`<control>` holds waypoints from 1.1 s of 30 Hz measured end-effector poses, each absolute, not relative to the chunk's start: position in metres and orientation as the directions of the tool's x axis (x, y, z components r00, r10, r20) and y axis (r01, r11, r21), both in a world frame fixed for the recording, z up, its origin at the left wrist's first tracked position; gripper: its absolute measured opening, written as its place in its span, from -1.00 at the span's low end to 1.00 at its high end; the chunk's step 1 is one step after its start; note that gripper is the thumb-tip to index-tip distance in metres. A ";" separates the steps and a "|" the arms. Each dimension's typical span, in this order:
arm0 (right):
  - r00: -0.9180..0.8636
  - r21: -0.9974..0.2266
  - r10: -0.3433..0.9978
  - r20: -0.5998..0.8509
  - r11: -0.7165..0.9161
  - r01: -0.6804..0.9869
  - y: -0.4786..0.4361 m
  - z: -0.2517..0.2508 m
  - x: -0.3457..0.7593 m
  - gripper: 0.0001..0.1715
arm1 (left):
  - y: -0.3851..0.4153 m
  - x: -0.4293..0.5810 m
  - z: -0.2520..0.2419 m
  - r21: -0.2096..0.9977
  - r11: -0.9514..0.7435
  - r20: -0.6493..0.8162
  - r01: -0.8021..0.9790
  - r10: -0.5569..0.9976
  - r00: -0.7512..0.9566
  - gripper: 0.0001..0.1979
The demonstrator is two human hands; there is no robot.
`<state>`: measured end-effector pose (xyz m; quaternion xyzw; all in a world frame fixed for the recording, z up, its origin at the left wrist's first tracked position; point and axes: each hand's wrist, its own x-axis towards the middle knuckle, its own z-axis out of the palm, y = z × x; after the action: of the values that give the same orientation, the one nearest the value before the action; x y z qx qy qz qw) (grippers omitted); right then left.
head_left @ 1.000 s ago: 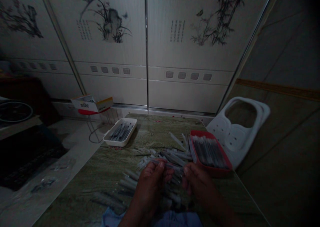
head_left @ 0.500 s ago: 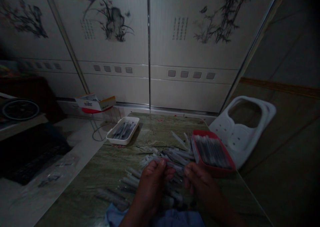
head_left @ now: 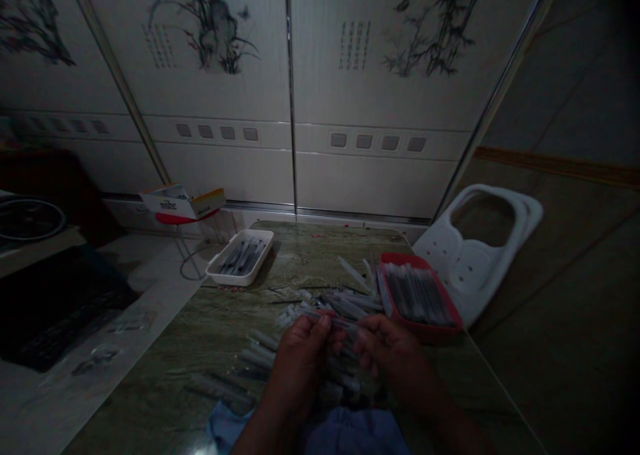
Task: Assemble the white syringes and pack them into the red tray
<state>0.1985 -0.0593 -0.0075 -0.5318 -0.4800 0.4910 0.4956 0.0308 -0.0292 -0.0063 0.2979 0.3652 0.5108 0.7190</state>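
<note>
The person's left hand (head_left: 303,351) and right hand (head_left: 393,348) are near each other above a greenish, wood-grained worktop (head_left: 165,358), both clamped on one slim, translucent, pen-like plastic piece (head_left: 341,323), the left with thumb and fingers, the right at its right end. Dim light hides its finer detail. Just beyond and beneath the hands lies a loose heap of similar clear and dark slender pieces (head_left: 353,303), with more bundles (head_left: 260,356) left of it. A red rectangular plastic box (head_left: 456,316), packed with upright-looking rows, stands right of the heap; a white rectangular plastic tray (head_left: 240,280) holding dark-and-clear sticks sits at the worktop's far left. Light-blue cloth (head_left: 355,433) shows below the wrists.
</note>
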 end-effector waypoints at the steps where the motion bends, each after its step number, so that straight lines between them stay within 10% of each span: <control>1: 0.061 -0.999 0.997 -0.044 -0.045 0.017 -0.060 -0.007 0.199 -0.56 | -0.029 0.031 -0.007 0.808 0.299 -0.210 -0.508 0.951 0.226 -0.66; 13: 0.359 -0.998 0.931 0.064 0.067 0.006 -0.059 -0.007 0.211 -0.57 | -0.023 0.022 -0.013 0.902 0.184 -0.183 -0.391 0.982 0.041 -0.58; 19: 0.555 -0.992 0.824 0.113 0.121 0.022 -0.058 -0.012 0.218 -0.57 | -0.028 0.025 -0.021 0.994 -0.053 0.032 0.092 0.976 0.217 -0.90; 25: 0.632 -0.989 0.763 0.135 0.146 0.035 -0.057 -0.014 0.224 -0.57 | -0.039 0.027 -0.014 0.744 -0.481 0.184 0.463 0.814 0.551 -0.80; 33: 0.610 -0.992 0.784 0.116 0.124 0.030 -0.056 -0.011 0.224 -0.55 | -0.048 0.031 -0.004 0.477 -0.551 0.066 0.685 0.800 0.597 -0.82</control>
<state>0.2243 -0.0555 -0.0106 -0.5985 -0.3399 0.2823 0.6682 0.0315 -0.0482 -0.0036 0.8695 0.4268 0.1389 0.2062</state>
